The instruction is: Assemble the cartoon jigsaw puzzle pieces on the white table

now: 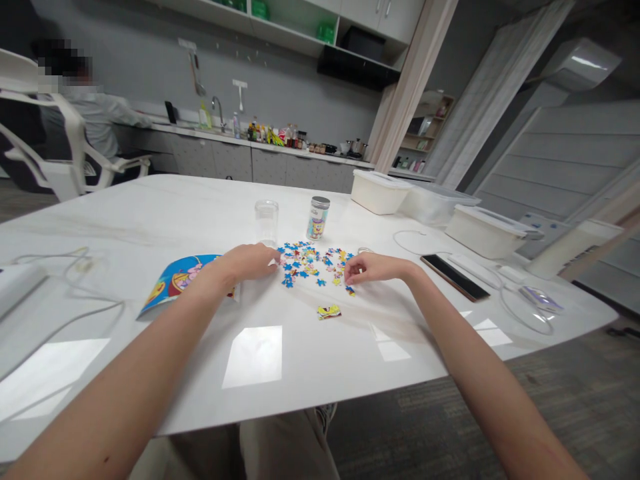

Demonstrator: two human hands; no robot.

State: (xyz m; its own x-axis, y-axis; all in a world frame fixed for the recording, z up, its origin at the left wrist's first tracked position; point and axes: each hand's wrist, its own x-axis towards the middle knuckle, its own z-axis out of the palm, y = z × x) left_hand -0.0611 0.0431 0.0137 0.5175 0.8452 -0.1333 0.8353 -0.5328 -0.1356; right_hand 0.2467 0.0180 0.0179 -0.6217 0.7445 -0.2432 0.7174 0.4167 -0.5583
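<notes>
Several small blue and yellow puzzle pieces point(313, 262) lie scattered on the white table point(280, 353). My left hand point(249, 261) rests at the left edge of the pile, fingers curled down onto the pieces. My right hand point(369, 267) sits at the right edge, fingertips pinched together over a piece. A small joined yellow cluster point(329, 311) lies apart, nearer to me. A colourful picture sheet point(176, 281) lies under my left forearm. Behind the pile stand a clear cup point(267, 222) and a printed puzzle tube point(318, 218).
A black phone point(454, 277) and white cables point(525, 307) lie to the right, with white lidded boxes point(381, 191) behind. A white device point(20, 283) with cables sits at the left. Another person point(95, 120) sits by the far counter beside a white chair point(60, 150).
</notes>
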